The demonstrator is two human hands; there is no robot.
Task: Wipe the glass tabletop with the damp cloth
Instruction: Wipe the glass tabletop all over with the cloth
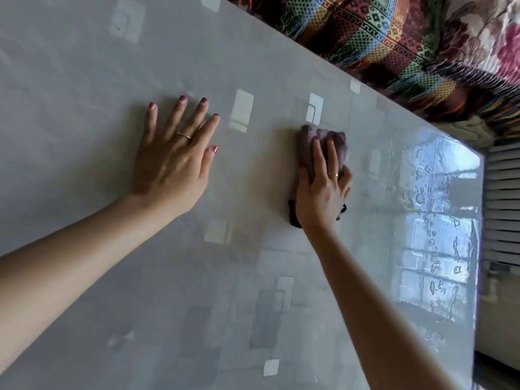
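Observation:
The glass tabletop (pixel 84 80) fills most of the view, grey with pale square patterns under it. My left hand (pixel 174 161) lies flat on the glass left of centre, fingers spread and straight. My right hand (pixel 323 187) presses a folded purplish-grey cloth (pixel 306 142) onto the glass, two fingers lying straight on top, the thumb and outer fingers curled round its edges. A dark end of the cloth pokes out under my wrist. Wet streaks and droplets shine on the glass to the right of the cloth.
A sofa or bed with a colourful patterned cover (pixel 408 46) runs along the table's far edge. A white radiator (pixel 503 206) stands past the right edge of the table. The glass reflects a window at the right end.

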